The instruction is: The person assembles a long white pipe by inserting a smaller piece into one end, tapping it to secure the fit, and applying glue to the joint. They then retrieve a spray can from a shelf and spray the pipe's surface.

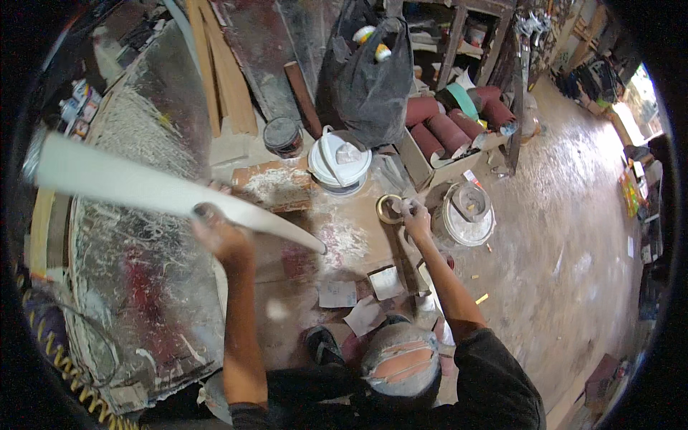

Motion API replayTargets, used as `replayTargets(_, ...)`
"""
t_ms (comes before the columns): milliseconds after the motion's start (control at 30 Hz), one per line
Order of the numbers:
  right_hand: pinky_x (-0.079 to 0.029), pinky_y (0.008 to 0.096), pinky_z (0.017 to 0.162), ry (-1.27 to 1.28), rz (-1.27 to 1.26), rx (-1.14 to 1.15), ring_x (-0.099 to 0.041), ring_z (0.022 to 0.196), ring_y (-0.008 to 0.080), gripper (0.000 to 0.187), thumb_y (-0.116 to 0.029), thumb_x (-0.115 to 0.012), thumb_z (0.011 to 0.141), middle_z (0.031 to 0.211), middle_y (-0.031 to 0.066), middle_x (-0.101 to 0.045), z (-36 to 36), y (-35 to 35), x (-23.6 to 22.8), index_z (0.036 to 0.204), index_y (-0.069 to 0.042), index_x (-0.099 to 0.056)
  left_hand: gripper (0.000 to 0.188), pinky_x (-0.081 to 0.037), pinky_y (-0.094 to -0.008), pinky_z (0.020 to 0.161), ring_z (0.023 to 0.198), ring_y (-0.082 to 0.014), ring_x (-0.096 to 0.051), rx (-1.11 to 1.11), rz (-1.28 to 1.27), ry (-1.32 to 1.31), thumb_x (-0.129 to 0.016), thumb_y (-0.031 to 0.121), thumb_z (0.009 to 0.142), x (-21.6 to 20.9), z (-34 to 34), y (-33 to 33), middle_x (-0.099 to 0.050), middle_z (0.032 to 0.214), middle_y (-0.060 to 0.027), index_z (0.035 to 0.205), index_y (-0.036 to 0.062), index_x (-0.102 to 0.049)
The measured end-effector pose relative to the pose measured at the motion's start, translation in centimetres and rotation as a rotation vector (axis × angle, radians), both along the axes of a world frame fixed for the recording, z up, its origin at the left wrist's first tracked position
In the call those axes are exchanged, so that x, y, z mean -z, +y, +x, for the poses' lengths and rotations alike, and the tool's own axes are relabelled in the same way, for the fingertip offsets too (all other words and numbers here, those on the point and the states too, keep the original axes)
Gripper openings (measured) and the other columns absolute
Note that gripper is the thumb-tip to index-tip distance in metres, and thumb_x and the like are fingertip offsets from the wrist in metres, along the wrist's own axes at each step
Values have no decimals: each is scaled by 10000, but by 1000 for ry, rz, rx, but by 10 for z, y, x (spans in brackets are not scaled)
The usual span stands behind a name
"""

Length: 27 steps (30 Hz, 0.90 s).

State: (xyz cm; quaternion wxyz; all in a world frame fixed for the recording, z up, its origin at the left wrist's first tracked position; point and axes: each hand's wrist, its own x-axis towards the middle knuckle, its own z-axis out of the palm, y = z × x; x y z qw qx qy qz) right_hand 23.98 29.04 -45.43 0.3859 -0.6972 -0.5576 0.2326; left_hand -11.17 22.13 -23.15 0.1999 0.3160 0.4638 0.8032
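A long, white, tapered leg-like piece (143, 188) slants across the left side. Its wide end is at the upper left, and its narrow tip points toward the middle of the floor. My left hand (221, 233) grips it from below around its middle, with some fingers hidden behind it. Off to the right, my right hand (417, 218) is closed, fingers drawn together beside a roll of tape (389, 208). Something small and pale shows at those fingertips, too little to name. Whether the hand touches the roll is unclear.
A dusty, paint-smeared worktable (143, 287) fills the left. A white lidded bucket (340, 163) and a dark can (283, 137) stand ahead. Another bucket (467, 218) is right of my hand, below a box of red-brown sandpaper rolls (451, 132). Sandpaper sheets (337, 294) lie near my feet.
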Motion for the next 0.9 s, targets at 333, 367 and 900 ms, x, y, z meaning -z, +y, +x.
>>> replayTargets(333,-487,370,701,151,-85,215,-640,711,273,240,-207,-690,851,780,172,-672,-12,-78,-42,939,16,-666,364,-421,-484,951,1037,-340,-520,-245,-528,861,-579,228,947,193,-14,-57,-513,1113,-195,1147,-44,-443)
replayTargets(367,-487,367,705,233,-94,369,-637,713,270,231,-194,-699,849,767,162,-667,-7,-91,-35,940,14,-659,392,-423,-481,947,1025,-324,-514,-75,-379,672,-564,291,952,198,-6,-61,-502,1102,-180,1142,-24,-430)
replayTargets(900,-459,339,756,396,-89,466,-560,777,190,231,-139,-632,896,838,84,-622,26,-177,2,1062,20,-605,530,-497,-402,929,1092,-299,-585,-143,-35,753,-483,332,1003,-32,-46,8,-522,1261,-217,1351,-53,-382)
